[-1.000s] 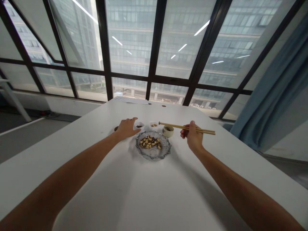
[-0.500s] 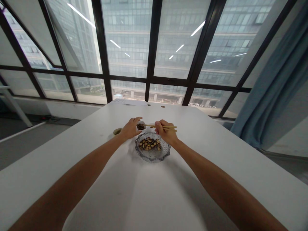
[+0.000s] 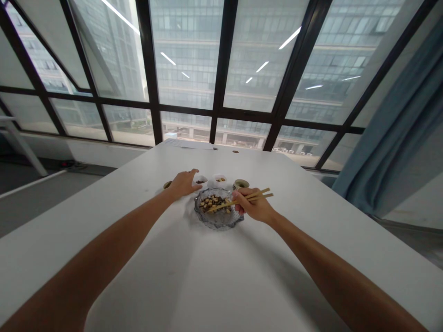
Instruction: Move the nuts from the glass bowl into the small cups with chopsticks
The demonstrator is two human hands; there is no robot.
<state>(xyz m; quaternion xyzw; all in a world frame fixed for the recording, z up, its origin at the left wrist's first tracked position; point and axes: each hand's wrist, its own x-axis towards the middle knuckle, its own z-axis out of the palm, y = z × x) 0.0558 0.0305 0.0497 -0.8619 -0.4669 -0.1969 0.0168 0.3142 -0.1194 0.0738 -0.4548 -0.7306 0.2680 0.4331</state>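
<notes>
My left hand [image 3: 184, 183] curls around the near and far sides of a small white bowl [image 3: 204, 179], which holds dark seeds. Its thumb lies against the bowl's front, and the far finger's contact is hard to make out. A pair of wooden chopsticks [image 3: 258, 197] is gripped in my right hand [image 3: 254, 204]. Their tips reach down into a clear glass bowl [image 3: 219, 225] with a scalloped rim. Mixed nuts and dark seeds [image 3: 214, 203] lie in that bowl, mostly toward its far left.
Behind the glass bowl stands another small white bowl [image 3: 220, 179] with pale nuts in it. A greenish cup [image 3: 241, 183] stands behind my right hand; a similar one [image 3: 167, 184] is partly hidden by my left. Papers [image 3: 188, 145] lie at the white table's far edge, before the windows.
My right hand has moved right and toward me, bringing the chopstick tips from the small white bowl into the glass bowl. My left hand has shifted slightly left, and the small bowl looks less tilted.
</notes>
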